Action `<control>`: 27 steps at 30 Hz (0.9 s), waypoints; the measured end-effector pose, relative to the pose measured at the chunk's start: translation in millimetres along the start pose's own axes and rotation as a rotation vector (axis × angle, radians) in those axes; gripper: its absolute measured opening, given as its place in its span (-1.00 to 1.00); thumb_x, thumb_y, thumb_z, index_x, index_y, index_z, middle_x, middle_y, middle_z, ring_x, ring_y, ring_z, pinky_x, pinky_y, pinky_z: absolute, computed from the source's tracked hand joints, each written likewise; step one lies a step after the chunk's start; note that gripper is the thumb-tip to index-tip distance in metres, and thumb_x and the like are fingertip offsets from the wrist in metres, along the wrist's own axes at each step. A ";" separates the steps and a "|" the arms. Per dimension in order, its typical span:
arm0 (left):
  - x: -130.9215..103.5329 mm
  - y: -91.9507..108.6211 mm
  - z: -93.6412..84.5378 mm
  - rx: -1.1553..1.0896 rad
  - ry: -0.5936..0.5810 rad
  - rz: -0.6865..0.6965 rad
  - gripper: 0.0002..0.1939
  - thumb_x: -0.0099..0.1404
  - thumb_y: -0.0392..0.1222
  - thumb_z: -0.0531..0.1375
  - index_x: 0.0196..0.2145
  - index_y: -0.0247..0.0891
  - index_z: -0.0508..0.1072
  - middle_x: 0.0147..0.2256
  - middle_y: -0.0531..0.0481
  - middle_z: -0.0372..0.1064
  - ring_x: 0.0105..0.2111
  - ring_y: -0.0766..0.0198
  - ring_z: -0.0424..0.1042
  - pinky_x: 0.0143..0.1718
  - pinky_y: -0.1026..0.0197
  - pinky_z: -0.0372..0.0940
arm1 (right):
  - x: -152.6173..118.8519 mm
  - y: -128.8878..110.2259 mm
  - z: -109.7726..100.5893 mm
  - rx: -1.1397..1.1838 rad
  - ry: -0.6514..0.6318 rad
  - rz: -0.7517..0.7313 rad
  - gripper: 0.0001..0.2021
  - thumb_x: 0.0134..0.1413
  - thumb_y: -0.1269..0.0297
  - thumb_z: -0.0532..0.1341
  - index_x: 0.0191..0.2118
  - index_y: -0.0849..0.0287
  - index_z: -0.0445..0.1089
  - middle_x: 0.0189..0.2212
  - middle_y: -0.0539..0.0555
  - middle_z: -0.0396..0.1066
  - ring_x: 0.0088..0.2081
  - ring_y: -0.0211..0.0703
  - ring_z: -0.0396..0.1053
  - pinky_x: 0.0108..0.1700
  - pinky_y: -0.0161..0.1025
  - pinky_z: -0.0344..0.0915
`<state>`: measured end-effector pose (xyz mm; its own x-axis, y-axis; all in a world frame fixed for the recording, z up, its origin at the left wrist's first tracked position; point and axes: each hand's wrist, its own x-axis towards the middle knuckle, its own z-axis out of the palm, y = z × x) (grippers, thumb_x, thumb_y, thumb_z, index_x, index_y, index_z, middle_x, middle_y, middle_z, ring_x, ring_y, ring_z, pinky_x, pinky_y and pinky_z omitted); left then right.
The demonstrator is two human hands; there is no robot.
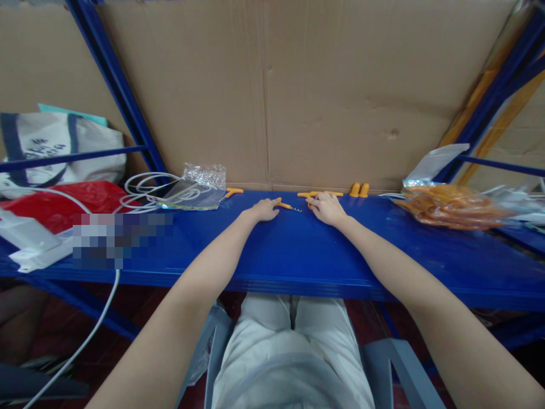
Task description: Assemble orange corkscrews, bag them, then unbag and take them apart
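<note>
My left hand (266, 210) rests on the blue tabletop, its fingers closed at the end of an orange spiral-bodied corkscrew (285, 206). The thin metal coil of its tip points right, towards my other hand. Just across from it, my right hand (327, 209) lies with bent fingers closed over a small orange piece (310, 205), mostly hidden beneath them. An orange T-shaped handle (304, 195) lies directly behind those fingers. Farther left lies another orange handle (234, 191) with a metal spiral. Two orange cone-shaped caps (359, 190) stand upright right of my right hand.
A cardboard panel (323, 96) closes off the back of the blue table (298, 255). On the left are a clear plastic bag (198, 196), coiled white cable (142, 190), red bag (93, 196) and power strip (40, 255). Bagged orange pieces (451, 207) lie right.
</note>
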<state>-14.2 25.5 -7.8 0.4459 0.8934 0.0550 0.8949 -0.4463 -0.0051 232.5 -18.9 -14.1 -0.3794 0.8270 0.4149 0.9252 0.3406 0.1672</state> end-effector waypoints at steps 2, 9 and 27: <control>1.3 -1.4 1.4 -0.009 0.001 0.003 -0.36 0.42 -0.01 -0.04 0.40 -0.16 0.08 0.29 -0.10 0.24 0.26 0.03 0.27 0.25 0.08 0.16 | -0.4 -1.5 -1.7 0.006 -0.009 0.012 -0.54 0.34 0.29 -0.04 0.22 0.14 0.41 -0.05 0.31 0.44 0.00 0.14 0.29 0.05 0.03 0.14; 5.0 -4.8 4.0 -0.046 -0.001 0.017 -0.35 0.40 -0.02 -0.02 0.40 -0.17 0.08 0.33 -0.11 0.18 0.29 0.01 0.21 0.28 0.05 0.12 | -2.7 -2.6 -2.0 0.024 0.006 0.036 -0.55 0.33 0.30 -0.04 0.20 0.14 0.42 -0.03 0.32 0.42 0.07 0.17 0.26 0.13 0.09 0.10; 10.1 -11.0 9.7 -0.064 0.027 0.052 -0.34 0.38 0.02 0.01 0.40 -0.06 0.08 0.31 -0.03 0.22 0.30 0.02 0.21 0.30 0.03 0.10 | 5.2 44.7 33.6 0.268 -0.022 0.470 -0.60 0.27 0.15 0.03 0.11 0.14 0.40 0.15 0.34 0.35 0.13 0.25 0.35 0.06 0.21 0.32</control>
<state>-19.3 39.8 -16.9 0.4906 0.8674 0.0828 0.8668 -0.4956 0.0549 271.8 15.6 -34.5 0.0723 0.9259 0.3707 0.9632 0.0316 -0.2668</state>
